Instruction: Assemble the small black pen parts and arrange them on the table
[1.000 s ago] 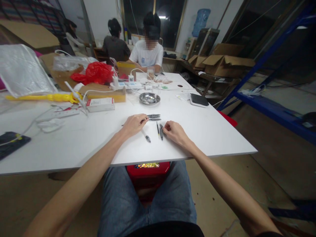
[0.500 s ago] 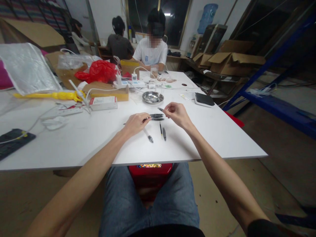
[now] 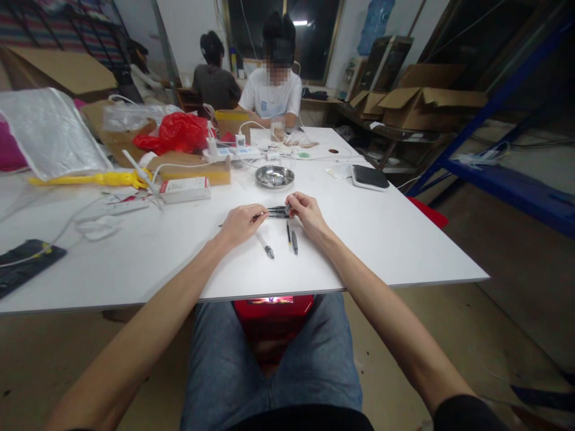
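Note:
My left hand [image 3: 242, 222] is closed in a pinch at the left ends of several dark pens [image 3: 277, 211] lying side by side on the white table [image 3: 386, 251]. Whatever its fingertips hold is too small to make out. My right hand [image 3: 307, 214] pinches a short dark pen part [image 3: 288, 208] over the right ends of those pens. Nearer the front edge lie a thin black refill [image 3: 288, 233] with a yellow tip, a grey pen barrel [image 3: 294, 242] and a clear pen [image 3: 268, 248] with a dark tip.
A round metal dish [image 3: 275, 176] stands beyond my hands. To its left are a small white box [image 3: 185, 190], a power strip [image 3: 233, 153] and a red bag [image 3: 179, 133]. A black-topped device [image 3: 371, 178] lies at the right. A person [image 3: 272, 90] sits across the table.
My right hand has moved left and slightly down with the pen part, from right of the pens to over their right ends. My left hand stays near their left ends.

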The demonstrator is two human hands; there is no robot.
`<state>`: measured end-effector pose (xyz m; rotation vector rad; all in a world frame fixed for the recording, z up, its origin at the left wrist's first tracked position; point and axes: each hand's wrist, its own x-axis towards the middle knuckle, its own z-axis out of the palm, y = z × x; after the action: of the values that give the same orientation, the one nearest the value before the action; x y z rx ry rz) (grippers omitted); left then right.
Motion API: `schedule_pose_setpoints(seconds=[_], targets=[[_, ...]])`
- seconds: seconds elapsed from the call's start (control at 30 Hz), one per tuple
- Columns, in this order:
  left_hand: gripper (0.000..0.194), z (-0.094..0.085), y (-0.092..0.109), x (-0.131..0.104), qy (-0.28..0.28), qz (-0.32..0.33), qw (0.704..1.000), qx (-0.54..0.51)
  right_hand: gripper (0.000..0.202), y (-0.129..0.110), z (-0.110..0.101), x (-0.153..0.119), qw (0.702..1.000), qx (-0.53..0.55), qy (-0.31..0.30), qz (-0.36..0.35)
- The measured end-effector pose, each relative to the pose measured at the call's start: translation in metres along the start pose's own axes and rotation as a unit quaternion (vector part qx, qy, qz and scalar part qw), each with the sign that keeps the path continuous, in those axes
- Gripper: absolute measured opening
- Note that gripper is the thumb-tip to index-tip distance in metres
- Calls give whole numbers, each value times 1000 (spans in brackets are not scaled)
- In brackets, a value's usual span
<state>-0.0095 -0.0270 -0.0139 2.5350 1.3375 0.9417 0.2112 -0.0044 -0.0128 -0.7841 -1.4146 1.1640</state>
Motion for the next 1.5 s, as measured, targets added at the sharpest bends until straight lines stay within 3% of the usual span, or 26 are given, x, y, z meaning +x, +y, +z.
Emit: schedule_pose_setpoints(seconds=[0.23,0.67,0.93,1.13,1.3,1.5], targets=[[30,0,2,-1,-8,19,1000,-14,50,-3,3,-2,999,-22,-44,7],[26,-1,4,0,22,21,999,-33,51,-2,-3,-1,999,0,33,41],[22,-1,1,1,42,19,997,-55,47,-2,-3,-3,999,-5,13,38],[16,-1,2,1,26,3,999,-33,42,-3,-3,-4,996,-84,-30,-7],[36,1,15,0,-7,-8,1000,14,17,-6,14,-14,983,-166,-71,-39],[52,0,29,-1,3,5,997,75,14,-7,26,-19,976,-201,-57,-67]])
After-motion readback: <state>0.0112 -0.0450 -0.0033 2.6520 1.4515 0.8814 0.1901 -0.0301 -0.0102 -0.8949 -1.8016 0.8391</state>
